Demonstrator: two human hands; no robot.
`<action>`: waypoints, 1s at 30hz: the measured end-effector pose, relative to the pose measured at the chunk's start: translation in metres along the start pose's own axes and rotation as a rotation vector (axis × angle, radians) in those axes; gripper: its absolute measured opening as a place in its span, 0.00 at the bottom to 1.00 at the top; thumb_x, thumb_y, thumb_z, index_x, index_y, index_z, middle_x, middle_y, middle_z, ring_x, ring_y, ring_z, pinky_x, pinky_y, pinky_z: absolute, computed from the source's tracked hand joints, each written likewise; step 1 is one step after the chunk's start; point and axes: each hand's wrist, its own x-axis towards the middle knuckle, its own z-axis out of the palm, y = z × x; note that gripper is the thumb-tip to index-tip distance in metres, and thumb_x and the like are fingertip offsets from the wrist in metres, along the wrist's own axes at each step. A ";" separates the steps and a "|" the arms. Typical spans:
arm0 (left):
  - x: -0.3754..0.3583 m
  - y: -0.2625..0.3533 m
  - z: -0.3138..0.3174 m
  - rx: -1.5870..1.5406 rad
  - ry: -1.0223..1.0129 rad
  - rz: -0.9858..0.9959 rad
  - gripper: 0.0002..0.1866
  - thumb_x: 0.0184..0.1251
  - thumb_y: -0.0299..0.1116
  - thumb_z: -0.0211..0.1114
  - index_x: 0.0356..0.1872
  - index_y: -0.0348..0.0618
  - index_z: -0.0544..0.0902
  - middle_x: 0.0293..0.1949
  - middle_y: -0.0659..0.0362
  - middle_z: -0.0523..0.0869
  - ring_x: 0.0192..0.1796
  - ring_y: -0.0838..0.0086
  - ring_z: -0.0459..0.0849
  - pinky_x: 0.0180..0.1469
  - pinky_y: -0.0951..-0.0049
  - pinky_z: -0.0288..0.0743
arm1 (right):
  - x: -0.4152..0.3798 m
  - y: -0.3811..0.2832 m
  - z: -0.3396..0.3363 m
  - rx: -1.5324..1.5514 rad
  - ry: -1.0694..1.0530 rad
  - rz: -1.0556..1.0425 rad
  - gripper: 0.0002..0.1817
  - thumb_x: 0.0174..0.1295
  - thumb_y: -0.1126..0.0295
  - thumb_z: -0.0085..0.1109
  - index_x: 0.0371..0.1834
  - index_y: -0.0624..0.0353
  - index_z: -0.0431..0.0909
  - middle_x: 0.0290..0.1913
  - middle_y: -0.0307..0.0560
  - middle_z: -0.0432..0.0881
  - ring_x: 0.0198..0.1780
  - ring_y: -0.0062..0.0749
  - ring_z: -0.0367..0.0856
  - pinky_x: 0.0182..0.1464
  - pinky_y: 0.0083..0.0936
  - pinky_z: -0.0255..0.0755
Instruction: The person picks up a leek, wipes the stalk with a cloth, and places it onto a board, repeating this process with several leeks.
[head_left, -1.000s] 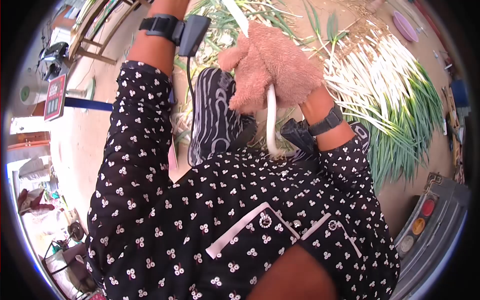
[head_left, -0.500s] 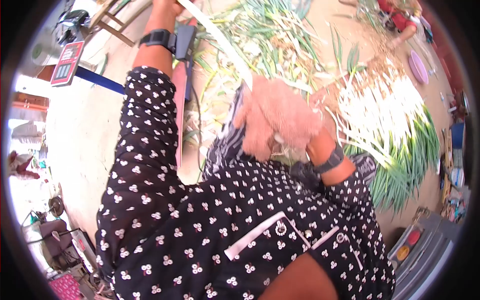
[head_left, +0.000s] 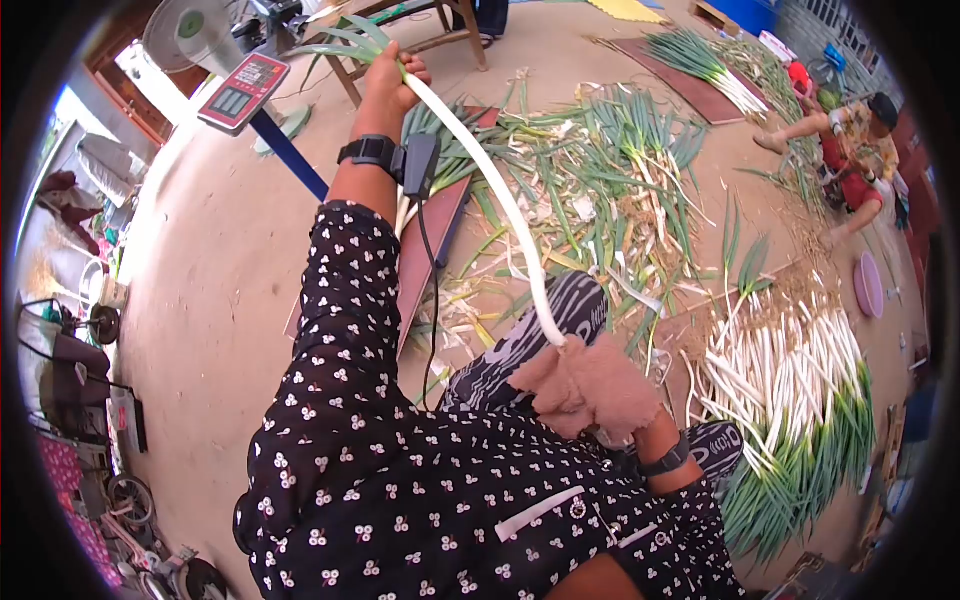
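Observation:
A long leek bows across in front of me. My left hand, stretched far out, is closed around its green top, with leaves sticking out beyond the fist. At my lap, a pink fuzzy cloth covers my right hand, and the leek's white end runs into it. The fingers under the cloth are hidden. To the right lies a big pile of leeks, white stems toward the far side and green leaves toward me.
Stripped leaves litter the floor ahead. A red scale stands at left, near a wooden bench. More leeks lie on a far board. Another person sits at right, near a purple basin.
My left hand has come further into view with the leek's green top. My right hand and the cloth sit lower and further right. The whole view has tilted up.

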 end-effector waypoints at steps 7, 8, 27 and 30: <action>-0.028 0.041 -0.020 -0.013 0.044 0.068 0.20 0.65 0.53 0.53 0.28 0.46 0.66 0.21 0.61 0.66 0.17 0.81 0.59 0.17 0.82 0.56 | 0.007 -0.022 -0.052 0.443 0.539 0.036 0.08 0.54 0.73 0.52 0.37 0.60 0.72 0.24 0.41 0.75 0.20 0.26 0.74 0.23 0.20 0.69; -0.034 0.043 -0.020 0.047 0.113 0.104 0.23 0.61 0.57 0.57 0.31 0.45 0.66 0.22 0.62 0.67 0.17 0.82 0.60 0.16 0.83 0.56 | 0.014 -0.016 -0.060 0.372 0.606 -0.019 0.08 0.52 0.72 0.53 0.36 0.59 0.73 0.23 0.40 0.75 0.21 0.26 0.74 0.23 0.21 0.69; -0.226 -0.132 -0.099 1.171 -0.304 0.050 0.28 0.62 0.50 0.56 0.53 0.35 0.71 0.41 0.47 0.80 0.43 0.64 0.81 0.47 0.65 0.73 | 0.209 0.006 -0.033 0.270 0.246 -0.067 0.13 0.43 0.74 0.61 0.34 0.67 0.77 0.29 0.51 0.82 0.24 0.29 0.80 0.23 0.24 0.75; -0.246 -0.127 -0.115 0.973 -0.336 -0.271 0.17 0.68 0.39 0.51 0.51 0.38 0.72 0.28 0.59 0.78 0.29 0.76 0.77 0.32 0.74 0.71 | 0.204 -0.018 -0.045 -0.125 0.262 -0.202 0.14 0.42 0.74 0.61 0.34 0.67 0.76 0.28 0.50 0.82 0.25 0.30 0.80 0.24 0.24 0.76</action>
